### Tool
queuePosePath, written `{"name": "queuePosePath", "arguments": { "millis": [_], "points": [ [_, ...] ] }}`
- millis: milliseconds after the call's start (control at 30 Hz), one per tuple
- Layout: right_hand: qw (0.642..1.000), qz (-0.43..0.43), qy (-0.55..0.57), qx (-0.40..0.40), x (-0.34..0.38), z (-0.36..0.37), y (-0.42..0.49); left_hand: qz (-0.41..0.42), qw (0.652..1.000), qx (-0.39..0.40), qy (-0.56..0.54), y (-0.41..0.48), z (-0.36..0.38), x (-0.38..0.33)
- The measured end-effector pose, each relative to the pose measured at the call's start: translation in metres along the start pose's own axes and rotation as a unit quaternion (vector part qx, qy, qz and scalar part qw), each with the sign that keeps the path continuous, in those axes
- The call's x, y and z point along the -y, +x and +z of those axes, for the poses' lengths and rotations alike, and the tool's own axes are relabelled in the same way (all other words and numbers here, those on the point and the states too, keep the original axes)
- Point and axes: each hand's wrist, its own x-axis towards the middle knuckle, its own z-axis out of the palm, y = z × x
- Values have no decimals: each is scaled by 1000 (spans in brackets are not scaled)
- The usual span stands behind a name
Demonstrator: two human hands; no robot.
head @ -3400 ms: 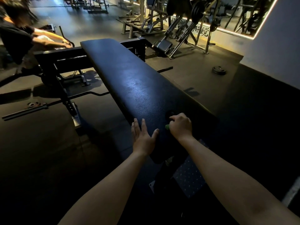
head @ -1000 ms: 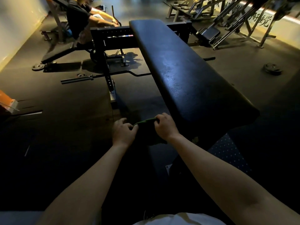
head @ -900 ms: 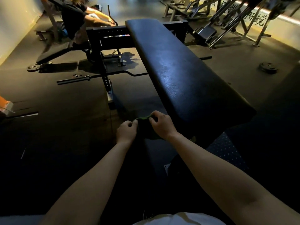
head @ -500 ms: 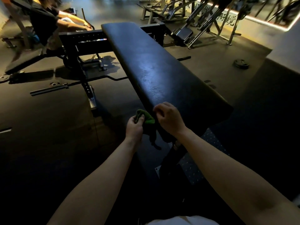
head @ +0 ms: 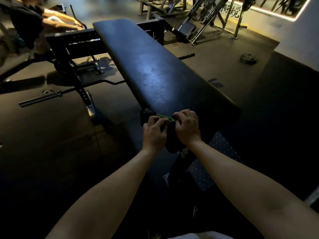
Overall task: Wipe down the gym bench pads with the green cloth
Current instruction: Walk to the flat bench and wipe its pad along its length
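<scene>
Dim gym, dark rubber floor (head: pixel 43 135), low light throughout. A long black bench pad (head: pixel 155 66) runs from the near centre away toward the upper left; its top has a fine grain and a pale sheen mid-length. Its black steel frame (head: pixel 77 42) crosses at the far end. A bare curl bar (head: pixel 41 98) lies on the floor left of the pad and passes under it. One weight plate (head: pixel 248 58) lies flat on the floor to the right, well apart from the pad. Plate-loaded machines (head: pixel 198 23) stand at the back right below a wall (head: pixel 296 35) with a lit strip and dark lettering. Another person (head: pixel 25 23) in a dark top works at the upper left. A studded metal foot plate (head: pixel 207 169) sits under the pad's near end.

Green cloth (head: pixel 164 117) — bunched at the near left corner of the pad, held between both hands. Only a narrow bright-green fold shows; the rest hangs dark below it, between the wrists, detail lost in shadow.

Left hand (head: pixel 153 133): fingers (head: pixel 155 120) curled, gripping the cloth's left side. Right hand (head: pixel 187 128): fingers (head: pixel 179 116) curled, pinching the cloth's right end at the pad's edge. Both forearms bare.
</scene>
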Motion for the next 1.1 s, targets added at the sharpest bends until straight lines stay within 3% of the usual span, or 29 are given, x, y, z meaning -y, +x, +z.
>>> {"name": "queuePosePath", "arguments": {
  "millis": [300,400,500,667,900,1100],
  "points": [
    [998,-8,68,-14,-6,-4,-6,166,986,9,-19,-36,-5,6],
    [998,-2,68,-8,-6,-4,-6,11,998,-20,-65,-24,-1,4],
    [998,1,55,-16,-4,-1,-6,-137,982,-8,-129,-18,6,-9],
    [1000,-7,15,-3,0,1,-6,-168,982,-11,-88,-21,8,-12],
    [999,-47,18,17,-6,-6,-9,-148,979,-96,-96,-85,25,-35],
    [994,-103,28,15,-20,-8,-11,-117,984,-104,-83,-84,22,-26]
  ]
}}
